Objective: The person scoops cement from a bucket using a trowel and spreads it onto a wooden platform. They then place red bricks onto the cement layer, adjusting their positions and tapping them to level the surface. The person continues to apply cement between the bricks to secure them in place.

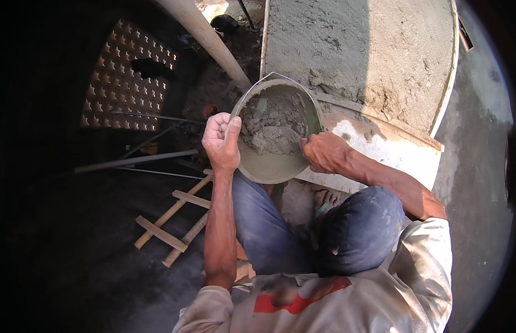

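A round grey-green bucket (274,172) is held over my knees, its mouth facing up toward me. Wet grey mortar (269,111) lies inside, heaped toward the far side. My left hand (222,141) is closed on the bucket's left rim, thumb at the edge. At the right rim, my right hand (327,153) makes a fist around what looks like the handle of a trowel (283,140). Its mortar-covered blade rests in the bucket and its handle is hidden by my fingers. A thin wire bail (280,75) stands at the far rim.
Ahead lies a slab of rough grey mortar (324,44) edged by wooden strips (380,119), partly in shade. A bamboo ladder (174,222) is low on the left. A thick pole (208,39) slants down beyond the bucket. A perforated block wall (127,83) stands far left.
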A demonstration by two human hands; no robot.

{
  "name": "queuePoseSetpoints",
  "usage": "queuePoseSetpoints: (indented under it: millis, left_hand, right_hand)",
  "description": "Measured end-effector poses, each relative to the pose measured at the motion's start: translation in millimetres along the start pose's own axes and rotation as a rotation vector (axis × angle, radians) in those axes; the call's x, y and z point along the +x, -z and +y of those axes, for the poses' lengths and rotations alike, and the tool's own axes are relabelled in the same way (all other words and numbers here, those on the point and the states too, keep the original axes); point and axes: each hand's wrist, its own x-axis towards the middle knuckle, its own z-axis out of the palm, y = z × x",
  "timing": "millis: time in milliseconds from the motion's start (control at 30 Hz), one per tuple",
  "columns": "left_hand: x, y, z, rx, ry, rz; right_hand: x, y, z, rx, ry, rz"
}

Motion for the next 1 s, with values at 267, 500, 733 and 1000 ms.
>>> queuePoseSetpoints:
  millis: [267, 500, 733, 1000]
  left_hand:
    - [14, -3, 4, 0.089, 0.096, -0.020]
    - [26, -20, 16, 0.130, 0.076, -0.290]
    - [14, -42, 21, 0.225, 0.066, -0.027]
    - [-44, -53, 11, 0.194, -0.086, -0.113]
  right_hand:
    - [20, 56, -4, -0.531, -0.258, 0.403]
    - [41, 50, -48, -1.123, 0.269, 0.436]
    - [-2, 61, -10, -0.757, -0.111, 0.270]
    - [-5, 17, 30, -0.211, -0.246, -0.106]
